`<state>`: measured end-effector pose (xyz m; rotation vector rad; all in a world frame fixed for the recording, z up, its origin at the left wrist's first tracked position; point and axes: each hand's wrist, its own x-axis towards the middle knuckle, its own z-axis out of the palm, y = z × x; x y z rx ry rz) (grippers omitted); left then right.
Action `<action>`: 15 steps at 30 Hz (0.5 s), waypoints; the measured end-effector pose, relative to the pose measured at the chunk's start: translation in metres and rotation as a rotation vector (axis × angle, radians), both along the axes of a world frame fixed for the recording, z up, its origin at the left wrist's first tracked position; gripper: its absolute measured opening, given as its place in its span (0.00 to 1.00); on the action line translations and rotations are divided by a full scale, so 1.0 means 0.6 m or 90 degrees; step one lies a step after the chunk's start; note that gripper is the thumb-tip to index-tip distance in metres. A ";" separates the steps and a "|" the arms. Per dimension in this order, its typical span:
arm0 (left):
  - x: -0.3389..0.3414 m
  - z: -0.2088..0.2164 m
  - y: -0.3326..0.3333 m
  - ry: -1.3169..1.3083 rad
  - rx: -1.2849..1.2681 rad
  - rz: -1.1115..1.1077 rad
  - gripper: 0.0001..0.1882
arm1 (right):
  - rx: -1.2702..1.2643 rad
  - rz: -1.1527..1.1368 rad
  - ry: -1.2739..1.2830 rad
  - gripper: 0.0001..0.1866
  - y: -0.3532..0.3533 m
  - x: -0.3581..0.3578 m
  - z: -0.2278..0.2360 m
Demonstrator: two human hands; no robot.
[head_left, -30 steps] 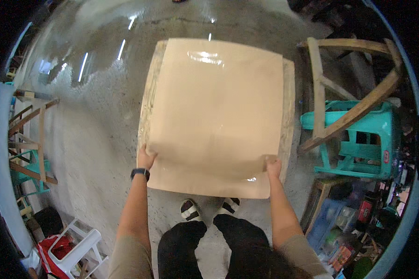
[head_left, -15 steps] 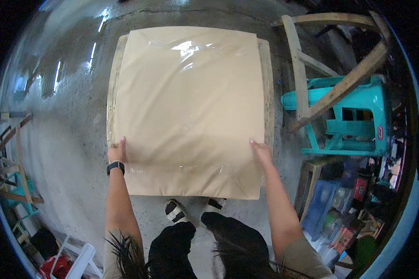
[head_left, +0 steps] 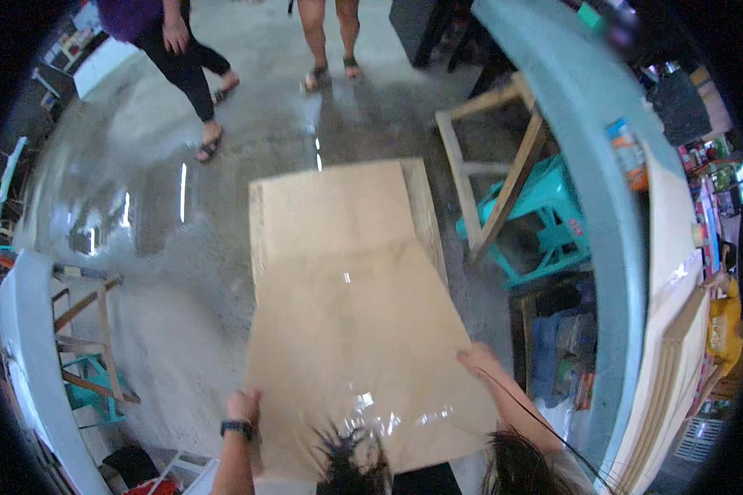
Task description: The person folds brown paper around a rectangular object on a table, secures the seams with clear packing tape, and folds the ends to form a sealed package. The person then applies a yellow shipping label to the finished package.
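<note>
Tan glossy sheet [head_left: 351, 346] pinched at near corners, left hand [head_left: 243, 406], right hand [head_left: 477, 360] (fingers clamped); may slip, sag onto floor.

At the right of the frame I see a small flat package [head_left: 627, 153] lying on the blue-green counter [head_left: 590, 247], rectangular, with white, orange and blue colours. In the lower right, under this counter, there is a dark shelf [head_left: 563, 346] with several packages [head_left: 584, 388] standing close together, in blue, green and red; I cannot tell their exact shapes. At the far right edge, some small colourful packages [head_left: 706, 153] hang or stand in a row, red and green mostly. I see no screen and no sign.
</note>
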<state>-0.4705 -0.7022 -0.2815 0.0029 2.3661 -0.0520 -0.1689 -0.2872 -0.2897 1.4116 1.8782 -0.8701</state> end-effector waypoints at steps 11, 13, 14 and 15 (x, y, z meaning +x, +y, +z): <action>0.114 0.206 -0.141 -0.133 -0.010 -0.130 0.27 | -0.109 0.097 -0.016 0.24 -0.122 0.102 0.172; 0.139 0.177 -0.182 -0.086 0.012 -0.105 0.27 | -0.096 0.113 -0.020 0.25 -0.132 0.086 0.247; 0.145 0.152 -0.212 -0.055 0.067 -0.135 0.26 | -0.071 0.111 -0.035 0.25 -0.132 0.084 0.275; 0.148 0.117 -0.250 -0.025 0.123 -0.164 0.25 | -0.046 0.109 -0.049 0.26 -0.132 0.086 0.301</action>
